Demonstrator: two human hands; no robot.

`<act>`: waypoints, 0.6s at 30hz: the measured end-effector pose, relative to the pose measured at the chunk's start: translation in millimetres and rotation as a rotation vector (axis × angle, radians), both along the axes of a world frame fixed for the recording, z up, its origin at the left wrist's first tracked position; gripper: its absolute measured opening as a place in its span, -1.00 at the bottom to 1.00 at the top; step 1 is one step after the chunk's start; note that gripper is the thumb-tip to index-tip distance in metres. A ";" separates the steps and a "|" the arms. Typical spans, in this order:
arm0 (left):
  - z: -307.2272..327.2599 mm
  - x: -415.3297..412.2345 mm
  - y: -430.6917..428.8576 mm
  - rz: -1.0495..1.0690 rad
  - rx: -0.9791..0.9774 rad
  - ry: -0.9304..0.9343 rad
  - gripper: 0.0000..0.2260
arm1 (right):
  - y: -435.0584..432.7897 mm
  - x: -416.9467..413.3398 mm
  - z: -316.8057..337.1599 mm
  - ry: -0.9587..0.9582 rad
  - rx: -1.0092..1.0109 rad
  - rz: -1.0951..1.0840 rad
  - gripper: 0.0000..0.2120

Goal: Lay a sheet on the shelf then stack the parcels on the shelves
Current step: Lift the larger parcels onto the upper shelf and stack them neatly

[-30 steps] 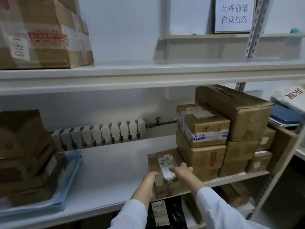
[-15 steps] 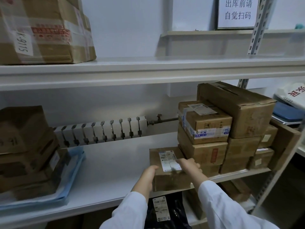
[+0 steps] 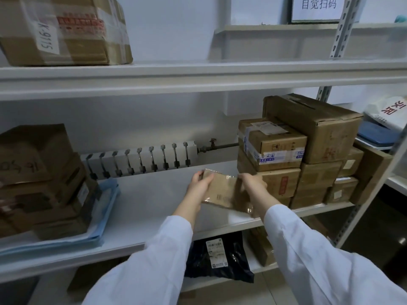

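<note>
A small brown cardboard parcel (image 3: 222, 190) is lifted and tilted above the white middle shelf (image 3: 149, 205). My left hand (image 3: 199, 183) grips its left end and my right hand (image 3: 253, 183) grips its right end. Right beside it stands a stack of brown parcels (image 3: 286, 157) on the same shelf. A blue sheet (image 3: 105, 205) lies at the shelf's left end under another pile of brown boxes (image 3: 41, 183).
A big taped box (image 3: 63, 29) sits on the upper shelf (image 3: 198, 73). A white radiator (image 3: 141, 159) runs along the wall behind the middle shelf. A black bagged parcel (image 3: 218, 258) and brown boxes lie on the lower shelf. A metal upright (image 3: 361, 216) bounds the right side.
The small parcel has left the shelf surface, risen and tipped so its labelled face no longer shows. Both hands moved up and back with it.
</note>
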State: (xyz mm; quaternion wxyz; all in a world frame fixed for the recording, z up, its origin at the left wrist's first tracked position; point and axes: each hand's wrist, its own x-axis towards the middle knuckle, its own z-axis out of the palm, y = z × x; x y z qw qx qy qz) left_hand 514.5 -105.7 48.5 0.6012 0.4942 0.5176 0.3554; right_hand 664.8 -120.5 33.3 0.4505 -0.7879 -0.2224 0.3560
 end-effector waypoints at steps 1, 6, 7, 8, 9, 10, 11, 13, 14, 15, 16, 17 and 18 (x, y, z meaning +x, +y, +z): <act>9.0 -3.1 -3.3 -0.024 0.002 -0.006 -0.55 | -2.6 -2.2 6.7 -0.007 0.032 0.001 -0.38; 42.5 -33.2 -16.0 -0.116 0.134 0.049 -0.34 | -9.4 -13.2 41.6 -0.105 0.149 0.031 -0.34; 48.9 -41.7 -17.9 -0.134 0.178 0.087 -0.25 | -12.8 -16.4 53.0 -0.137 0.169 0.046 -0.35; 55.6 -50.9 -18.6 -0.161 0.207 0.125 -0.15 | -15.0 -19.6 65.2 -0.159 0.199 0.072 -0.37; 63.6 -59.3 -20.5 -0.183 0.228 0.168 -0.05 | -17.5 -22.9 78.4 -0.175 0.225 0.106 -0.40; 71.4 -67.4 -21.3 -0.203 0.235 0.199 0.03 | -18.9 -25.5 92.4 -0.206 0.240 0.151 -0.43; 82.1 -76.7 -25.5 -0.215 0.247 0.219 0.10 | -21.4 -30.4 108.4 -0.257 0.246 0.195 -0.46; 101.5 -94.8 -32.4 -0.221 0.301 0.242 0.17 | -27.2 -43.0 141.0 -0.348 0.273 0.272 -0.46; 109.6 -101.9 -35.1 -0.224 0.329 0.247 0.15 | -31.7 -48.4 155.3 -0.373 0.280 0.305 -0.45; 120.5 -109.9 -39.2 -0.221 0.361 0.248 0.11 | -38.3 -55.7 171.1 -0.384 0.284 0.342 -0.43; 131.4 -119.2 -42.6 -0.213 0.396 0.249 0.04 | -46.1 -63.5 186.6 -0.388 0.291 0.396 -0.40; 141.8 -128.0 -46.2 -0.200 0.423 0.251 -0.03 | -56.0 -70.3 200.0 -0.386 0.294 0.464 -0.39; 154.1 -139.4 -48.9 -0.179 0.448 0.254 -0.07 | -65.7 -78.8 214.9 -0.393 0.306 0.549 -0.38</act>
